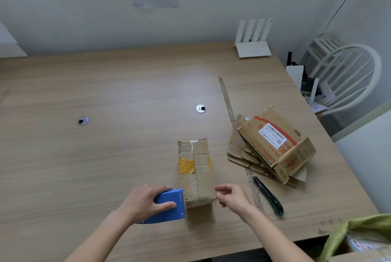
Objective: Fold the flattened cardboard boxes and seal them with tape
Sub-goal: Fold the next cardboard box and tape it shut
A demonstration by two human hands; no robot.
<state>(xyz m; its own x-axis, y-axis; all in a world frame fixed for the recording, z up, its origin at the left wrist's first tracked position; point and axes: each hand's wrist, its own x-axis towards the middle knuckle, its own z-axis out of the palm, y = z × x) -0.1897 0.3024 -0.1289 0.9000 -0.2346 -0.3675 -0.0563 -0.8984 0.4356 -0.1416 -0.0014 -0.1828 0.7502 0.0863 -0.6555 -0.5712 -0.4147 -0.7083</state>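
Our left hand [146, 202] grips the blue tape dispenser [167, 206] against the folded box [196, 170] near the table's [105, 92] front edge; our right hand [232, 197] pinches what seems clear tape beside it. Slack could wrinkle the seal.

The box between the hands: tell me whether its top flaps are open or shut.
Shut. The box shows its top flaps lying flat, meeting along a centre seam; clear tape seems to run along it, though how far cannot be told.
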